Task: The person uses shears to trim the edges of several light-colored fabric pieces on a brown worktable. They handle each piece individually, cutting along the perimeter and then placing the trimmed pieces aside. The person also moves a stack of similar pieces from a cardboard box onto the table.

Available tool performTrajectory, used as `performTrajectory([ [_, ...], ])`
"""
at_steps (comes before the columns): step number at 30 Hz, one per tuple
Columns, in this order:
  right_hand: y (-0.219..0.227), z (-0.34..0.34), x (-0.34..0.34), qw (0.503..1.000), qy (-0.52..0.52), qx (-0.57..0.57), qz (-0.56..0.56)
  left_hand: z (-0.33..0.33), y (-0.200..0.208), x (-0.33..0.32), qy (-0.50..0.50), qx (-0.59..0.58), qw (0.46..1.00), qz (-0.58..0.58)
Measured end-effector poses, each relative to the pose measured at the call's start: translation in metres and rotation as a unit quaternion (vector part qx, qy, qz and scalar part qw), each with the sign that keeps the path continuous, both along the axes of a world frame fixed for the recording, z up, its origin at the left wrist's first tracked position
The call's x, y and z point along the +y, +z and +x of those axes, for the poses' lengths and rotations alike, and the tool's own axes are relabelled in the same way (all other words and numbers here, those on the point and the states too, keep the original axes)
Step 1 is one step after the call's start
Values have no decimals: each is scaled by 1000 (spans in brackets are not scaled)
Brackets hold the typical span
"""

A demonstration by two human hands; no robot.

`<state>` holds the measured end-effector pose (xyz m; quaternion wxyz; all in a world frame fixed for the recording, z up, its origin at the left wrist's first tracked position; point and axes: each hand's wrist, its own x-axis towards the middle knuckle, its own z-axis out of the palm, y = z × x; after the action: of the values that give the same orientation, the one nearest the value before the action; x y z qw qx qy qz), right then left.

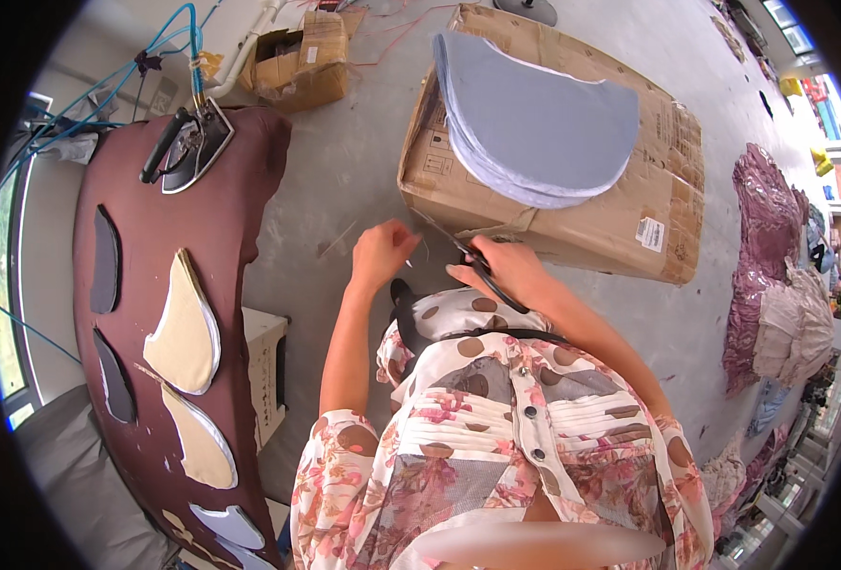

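Observation:
My right hand (520, 271) grips a pair of scissors (465, 249) by its dark handles, in front of my waist. The blades point up and to the left, toward the near side of the cardboard box. My left hand (380, 255) is closed just left of the blades, its fingers drawn together. A tiny white bit shows below those fingers, too small to name. On the cardboard box (572, 233) ahead of me lies a stack of grey-blue curved fabric pieces (544, 114) with pale edges. Neither hand touches that stack.
A brown padded ironing table (197, 323) runs along my left, bearing an iron (192, 152), cream fabric pieces (188, 337) and dark strips (105, 261). A small open carton (311, 71) stands on the floor beyond. Bundled pinkish garments (767, 256) lie at the right.

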<state>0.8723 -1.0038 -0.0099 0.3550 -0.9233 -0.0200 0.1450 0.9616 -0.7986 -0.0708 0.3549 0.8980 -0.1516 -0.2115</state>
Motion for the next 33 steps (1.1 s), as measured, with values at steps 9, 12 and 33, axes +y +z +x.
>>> performTrajectory([
  [9, -3, -41, -55, 999, -32, 21, -1, 3, 16, -80, 150, 213, 901, -346],
  [12, 1, -48, -61, 998, -44, 47, -10, 11, 15, -96, 209, 196, 864, -414],
  [33, -18, -85, -102, 997, -70, -15, 2, 81, 33, -148, 112, -83, 911, -389],
])
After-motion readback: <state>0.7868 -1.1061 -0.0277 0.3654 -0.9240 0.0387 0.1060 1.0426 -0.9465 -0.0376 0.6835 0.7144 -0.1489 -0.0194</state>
